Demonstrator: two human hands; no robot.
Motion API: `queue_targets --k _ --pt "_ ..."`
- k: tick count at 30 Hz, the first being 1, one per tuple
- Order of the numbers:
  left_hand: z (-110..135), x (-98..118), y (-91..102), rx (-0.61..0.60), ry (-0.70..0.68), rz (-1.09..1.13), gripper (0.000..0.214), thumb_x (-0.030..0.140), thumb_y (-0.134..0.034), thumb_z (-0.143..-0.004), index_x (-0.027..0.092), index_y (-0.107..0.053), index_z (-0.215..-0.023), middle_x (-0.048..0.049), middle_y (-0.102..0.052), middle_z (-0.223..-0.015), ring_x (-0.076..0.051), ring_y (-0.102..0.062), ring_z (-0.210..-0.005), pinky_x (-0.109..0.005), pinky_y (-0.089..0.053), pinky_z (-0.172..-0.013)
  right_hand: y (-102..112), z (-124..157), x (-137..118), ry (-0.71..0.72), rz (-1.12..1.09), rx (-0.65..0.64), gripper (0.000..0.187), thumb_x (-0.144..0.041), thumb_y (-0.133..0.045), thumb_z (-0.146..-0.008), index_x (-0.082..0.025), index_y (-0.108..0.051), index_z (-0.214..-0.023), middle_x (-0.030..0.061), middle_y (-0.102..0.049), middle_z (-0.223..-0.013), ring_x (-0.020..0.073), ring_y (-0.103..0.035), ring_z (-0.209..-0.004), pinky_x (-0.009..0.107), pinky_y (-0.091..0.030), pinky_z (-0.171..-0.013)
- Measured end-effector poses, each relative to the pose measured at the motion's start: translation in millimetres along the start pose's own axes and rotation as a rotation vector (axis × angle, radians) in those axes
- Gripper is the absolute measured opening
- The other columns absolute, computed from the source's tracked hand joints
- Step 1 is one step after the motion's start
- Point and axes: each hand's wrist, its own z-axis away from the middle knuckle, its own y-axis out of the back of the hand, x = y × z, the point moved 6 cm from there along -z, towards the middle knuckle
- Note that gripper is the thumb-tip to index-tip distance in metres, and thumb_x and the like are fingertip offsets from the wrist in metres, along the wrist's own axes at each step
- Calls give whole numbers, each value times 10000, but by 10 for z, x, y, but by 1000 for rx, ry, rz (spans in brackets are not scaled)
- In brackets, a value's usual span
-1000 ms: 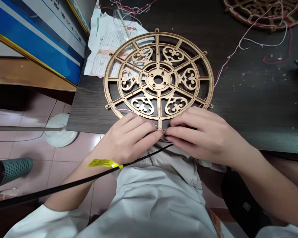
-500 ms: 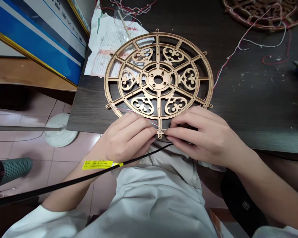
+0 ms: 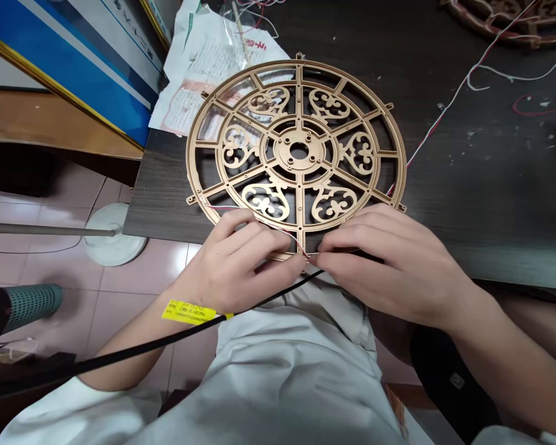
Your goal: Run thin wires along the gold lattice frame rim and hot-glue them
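Note:
A round, gold-coloured openwork frame with scroll ornaments overhangs the near edge of the dark table, close to my body. Thin red and white wire runs along its near rim. My left hand is closed at the bottom rim, its thumb pressed on the wire beside the lowest spoke. Just right of that spoke, my right hand pinches the wire between thumb and fingers. My fingers partly hide the rim and the exact spot they grip.
A second openwork frame with wires lies at the back right. Printed paper lies at the left under the frame's edge. A black cable with a yellow label crosses my left forearm. A blue board stands on the left.
My left thumb has moved right, onto the bottom spoke's end, covering the tab that showed there. The frame sits slightly nearer in view. My right hand still pinches the wire.

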Motion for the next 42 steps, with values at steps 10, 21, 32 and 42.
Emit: queue_targets --k 10,21,32,42 --pt "-54 -13 64 -74 82 97 88 205 -645 -933 229 -584 -874 78 -620 -714 -92 -490 -718 -308 -423 -841 50 -10 -7 -23 -137 96 64 -163 -704 -911 -220 -694 -938 -21 -711 -952 122 -622 -885 309 -493 -903" --pt "-38 9 94 -104 113 49 116 260 -593 -979 235 -581 -867 64 -661 -714 -103 -507 -674 -354 -437 -807 56 -6 -20 -41 -158 129 55 -170 -694 -925 -196 -646 -916 -22 -710 -915 124 -627 -845 333 -487 -846" --pt "-20 42 102 -87 34 59 59 174 -640 -945 223 -626 -916 63 -688 -873 -67 -500 -688 -322 -407 -823 82 5 -15 -58 -184 132 98 -163 -715 -912 -211 -654 -972 -27 -719 -931 124 -658 -874 324 -506 -872" --pt "-39 31 85 -44 113 61 109 235 -641 -952 207 -580 -865 51 -643 -716 -114 -473 -719 -326 -408 -795 108 -20 -50 35 -143 109 97 -198 -772 -864 -237 -704 -920 -17 -728 -931 144 -652 -857 333 -517 -833"
